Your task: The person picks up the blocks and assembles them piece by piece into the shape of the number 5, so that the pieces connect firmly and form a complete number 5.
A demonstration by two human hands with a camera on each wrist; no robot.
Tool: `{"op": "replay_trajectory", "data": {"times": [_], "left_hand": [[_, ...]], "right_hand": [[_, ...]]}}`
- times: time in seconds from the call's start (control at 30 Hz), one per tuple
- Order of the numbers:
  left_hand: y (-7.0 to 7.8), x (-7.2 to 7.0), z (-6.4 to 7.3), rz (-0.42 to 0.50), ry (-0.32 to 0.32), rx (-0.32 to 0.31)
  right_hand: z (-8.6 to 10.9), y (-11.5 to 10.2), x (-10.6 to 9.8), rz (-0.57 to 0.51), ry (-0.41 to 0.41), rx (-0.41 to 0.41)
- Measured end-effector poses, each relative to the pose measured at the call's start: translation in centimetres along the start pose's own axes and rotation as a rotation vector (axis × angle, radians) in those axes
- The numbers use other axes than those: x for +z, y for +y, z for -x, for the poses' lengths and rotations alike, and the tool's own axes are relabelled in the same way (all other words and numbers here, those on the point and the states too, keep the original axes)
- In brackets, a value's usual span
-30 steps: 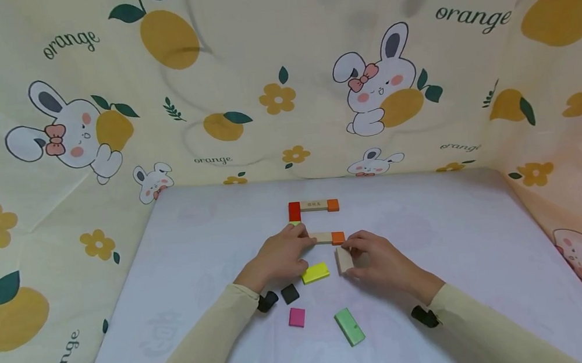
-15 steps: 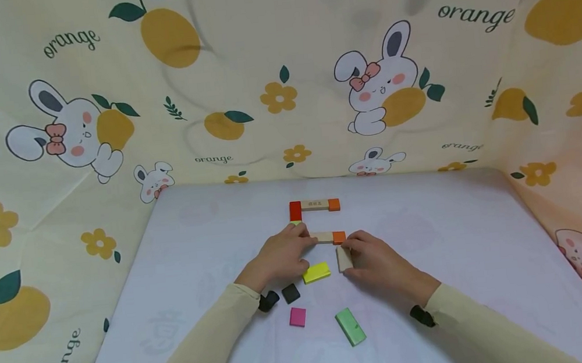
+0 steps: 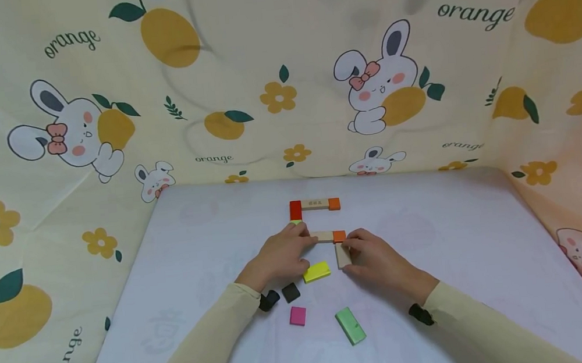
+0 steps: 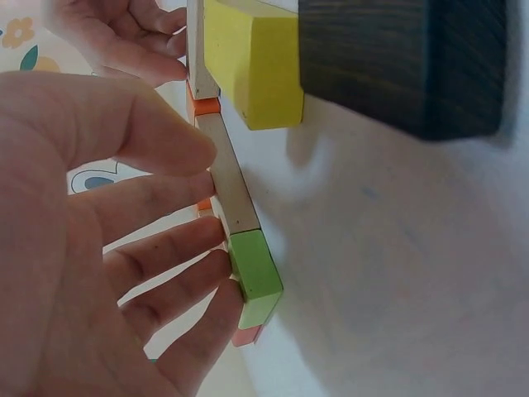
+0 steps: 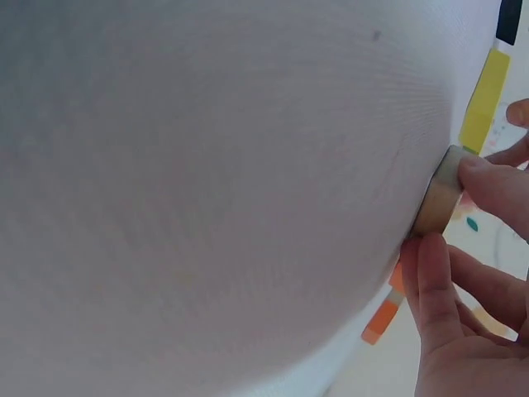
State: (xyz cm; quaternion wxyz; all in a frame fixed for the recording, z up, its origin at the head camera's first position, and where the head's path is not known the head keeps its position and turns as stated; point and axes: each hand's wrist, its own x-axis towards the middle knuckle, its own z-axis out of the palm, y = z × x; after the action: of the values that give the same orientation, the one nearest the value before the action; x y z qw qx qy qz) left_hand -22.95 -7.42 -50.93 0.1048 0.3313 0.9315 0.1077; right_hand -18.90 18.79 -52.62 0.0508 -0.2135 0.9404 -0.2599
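So we've got the right hand (image 3: 382, 257) pinching a plain wooden block (image 3: 342, 256) between thumb and fingers, and that block's far end looks to meet the near side of an orange block (image 3: 339, 236). The left hand (image 3: 283, 255) isn't gripping anything: its fingers are pretty much straight, fingertips resting against a light green block (image 4: 258, 265) and the end of a second wooden block (image 3: 322, 237), which runs from the green one over to that orange one. Beyond the fingers we see a red block (image 3: 295, 209) touching the light green one, then a printed wooden block (image 3: 315, 204) going off to the right, capped by another orange block (image 3: 334, 203). Closer to us, a yellow block (image 3: 316, 272) lies near the left thumb, a black block (image 3: 290, 292) sits by the left wrist's black band (image 3: 268, 301), then a pink block (image 3: 297, 316) and a longer green block (image 3: 350, 326) lie apart on the white tabletop (image 3: 431, 220). Behind it all hangs a cream cloth (image 3: 239, 75) with bunnies and oranges.
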Motion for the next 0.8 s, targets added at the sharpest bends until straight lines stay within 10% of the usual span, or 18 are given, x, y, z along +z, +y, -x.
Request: {"op": "replay_trajectory", "data": {"times": [0.57, 0.8], "left_hand": [[0.3, -0.3, -0.1, -0.003, -0.019, -0.015], [0.3, -0.3, 0.0, -0.016, -0.029, -0.013]], "right_hand": [[-1.1, 1.3, -1.8, -0.153, 0.069, 0.058], [-2.5, 2.4, -1.9, -0.216, -0.02, 0.084]]}}
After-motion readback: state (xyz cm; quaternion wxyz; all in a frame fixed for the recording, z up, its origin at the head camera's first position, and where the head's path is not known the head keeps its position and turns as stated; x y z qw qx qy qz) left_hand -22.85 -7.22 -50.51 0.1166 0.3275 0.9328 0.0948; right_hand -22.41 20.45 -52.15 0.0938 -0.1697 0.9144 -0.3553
